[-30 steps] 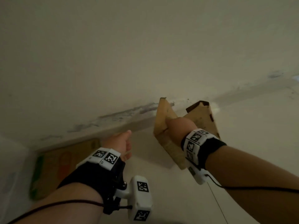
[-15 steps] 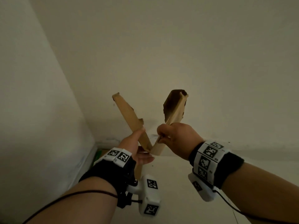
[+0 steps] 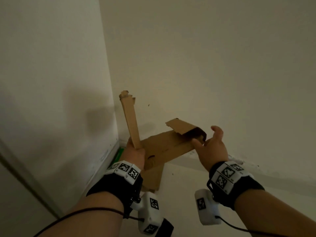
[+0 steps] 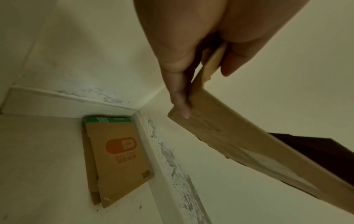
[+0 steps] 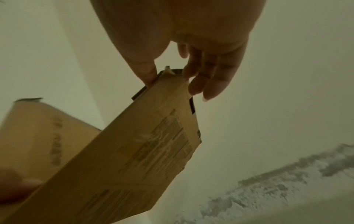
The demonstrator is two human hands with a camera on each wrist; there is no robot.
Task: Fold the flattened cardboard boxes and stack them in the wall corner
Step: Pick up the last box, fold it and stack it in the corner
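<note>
I hold a brown flattened cardboard box point(image 3: 164, 147) in the air in front of the wall corner point(image 3: 118, 139). My left hand point(image 3: 136, 151) grips its near end, with thumb and fingers pinching the board point(image 4: 249, 151). One long flap point(image 3: 130, 120) stands upright from that hand. My right hand point(image 3: 207, 141) is at the far end, thumb and straight fingers point(image 5: 193, 84) spread and just touching the board's edge point(image 5: 143, 144). Another folded box point(image 4: 118, 153), with a red logo and a green strip, lies flat on the floor in the corner.
Two pale walls meet at the corner, with a scuffed white baseboard point(image 4: 162, 166) along the floor. A door frame edge point(image 3: 25, 177) runs down the left side. The floor beside the folded box is pale and bare point(image 4: 38, 166).
The view turned left toward the corner. The left hand took hold of the box. The right hand went from gripping the board to spread fingers at its end, and the box opened out flatter.
</note>
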